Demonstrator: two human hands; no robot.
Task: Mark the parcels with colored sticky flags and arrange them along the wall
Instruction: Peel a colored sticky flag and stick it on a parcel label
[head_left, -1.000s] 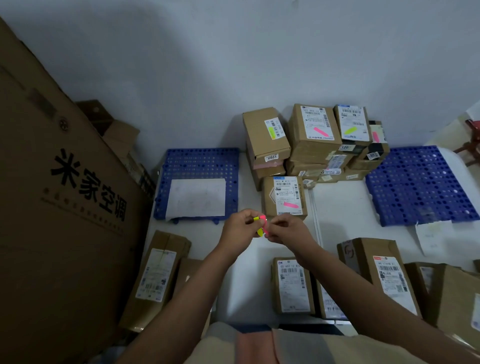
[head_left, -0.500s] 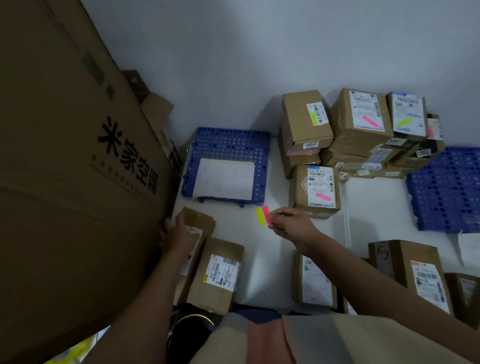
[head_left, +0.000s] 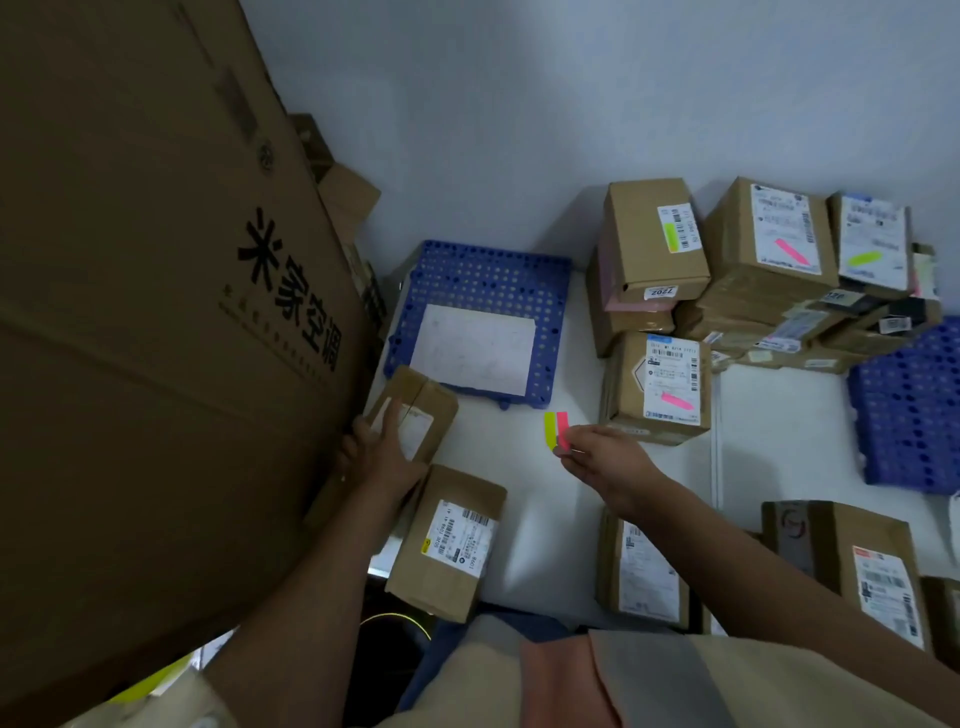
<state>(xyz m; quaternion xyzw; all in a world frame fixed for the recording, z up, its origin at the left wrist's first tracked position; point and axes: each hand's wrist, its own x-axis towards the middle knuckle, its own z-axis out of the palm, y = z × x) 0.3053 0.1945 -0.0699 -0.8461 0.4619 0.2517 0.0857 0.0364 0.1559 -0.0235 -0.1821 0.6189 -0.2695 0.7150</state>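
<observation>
A white floor (head_left: 524, 499) carries a blue perforated mat (head_left: 483, 280), with brown parcels (head_left: 655, 387) right of that mat and more parcels (head_left: 447, 540) below it.

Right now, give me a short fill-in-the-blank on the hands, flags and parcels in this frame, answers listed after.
1. The right hand pinches a strip of flags in yellow-green and ____.
2. The left hand rests on a brown parcel beside the large ____ carton.
3. The white paper sheet lies on a ____ perforated mat.
4. The flagged parcel nearest the right hand carries a ____ flag.

Missing words: pink; cardboard; blue; pink
</observation>
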